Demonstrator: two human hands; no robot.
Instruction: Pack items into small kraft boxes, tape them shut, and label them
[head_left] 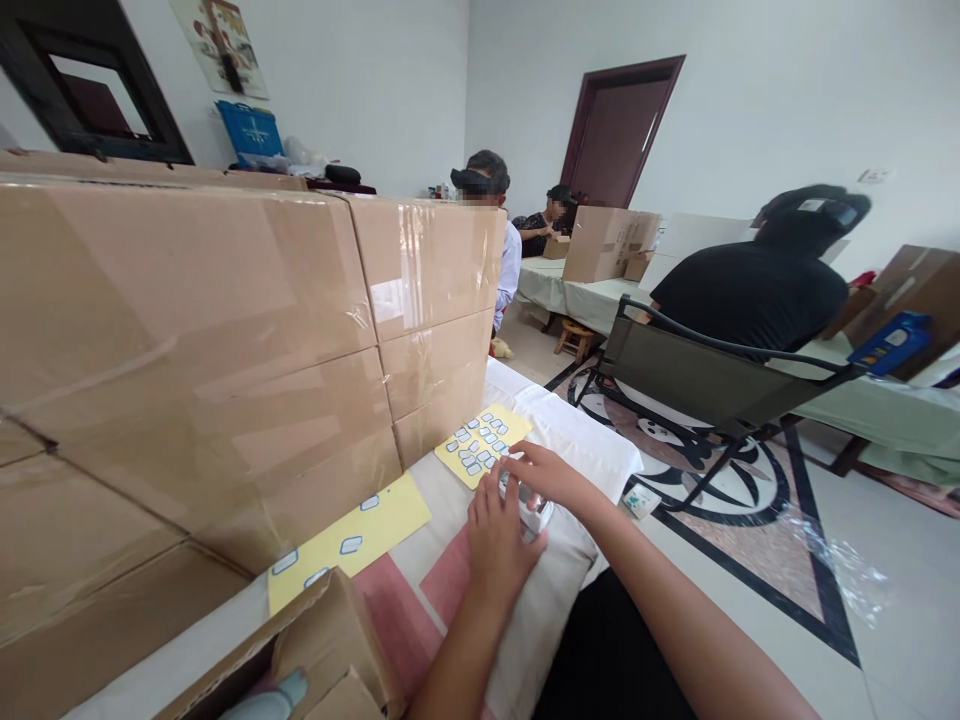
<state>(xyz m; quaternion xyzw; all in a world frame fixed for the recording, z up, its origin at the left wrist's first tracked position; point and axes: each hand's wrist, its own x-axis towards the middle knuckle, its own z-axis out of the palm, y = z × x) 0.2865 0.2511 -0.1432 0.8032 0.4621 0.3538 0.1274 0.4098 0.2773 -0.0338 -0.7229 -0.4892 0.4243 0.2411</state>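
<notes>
Where the table's cloth (562,425) nears the person's lap, a small white item (535,512), partly hidden, sits between the two hands. The left hand (499,530) curls around its near side with thumb and fingers; the right hand (547,472) bends its fingers over the top, though whether these grip it I cannot tell. Just beyond lies a yellow sheet (450,462) bearing many small stickers; another yellow card (401,515) with fewer lies to the left, between stacked cartons (300,300) and an open box (367,630).

White walls (787,90) hold 1 maroon door (624,135) above pale flooring (911,630).
</notes>
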